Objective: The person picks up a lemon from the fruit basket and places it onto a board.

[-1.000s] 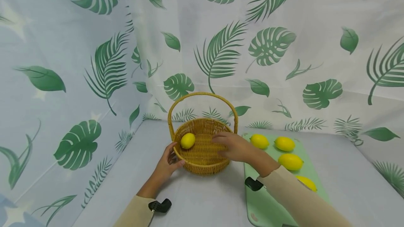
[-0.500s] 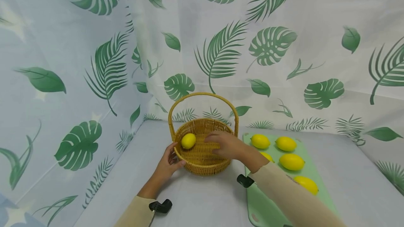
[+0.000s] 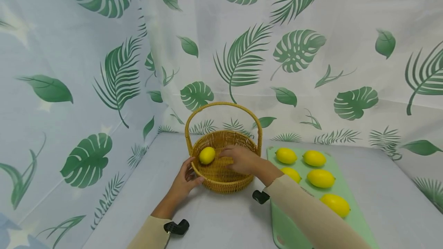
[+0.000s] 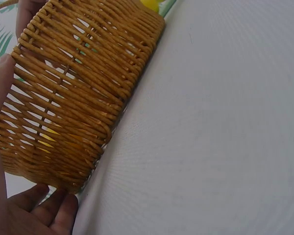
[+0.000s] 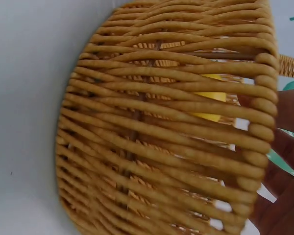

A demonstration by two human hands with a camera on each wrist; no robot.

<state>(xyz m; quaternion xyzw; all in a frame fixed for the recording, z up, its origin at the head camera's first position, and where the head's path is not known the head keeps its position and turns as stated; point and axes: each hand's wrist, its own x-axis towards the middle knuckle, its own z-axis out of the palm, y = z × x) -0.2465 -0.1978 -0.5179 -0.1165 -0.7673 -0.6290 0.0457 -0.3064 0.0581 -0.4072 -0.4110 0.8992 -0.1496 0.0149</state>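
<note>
A wicker basket [image 3: 225, 188] with a tall arched handle stands on the table, holding one yellow lemon [image 3: 207, 155] at its left side. My left hand [image 3: 183, 181] holds the basket's left front rim, thumb at the front and fingers around the side; the left wrist view shows fingertips [image 4: 63, 210] against the weave. Inside the basket is my right hand [image 3: 242, 159], fingers loosely extended toward the lemon with a small gap between them. Nothing shows in its grasp. Through the wicker in the right wrist view, the lemon [image 5: 210, 98] appears as a yellow patch.
To the basket's right lies a pale green board [image 3: 285, 228] with several lemons [image 3: 321, 178] on it; the right sleeve [image 3: 301, 206] passes over it. Leaf-printed curtains [image 3: 242, 60] rise behind and at the left. A white cloth [image 3: 221, 222] covers the table.
My right hand has moved left inside the basket, closer to the lemon there. The sleeve's shift uncovers more of the lemons on the board. The left hand keeps its place on the rim.
</note>
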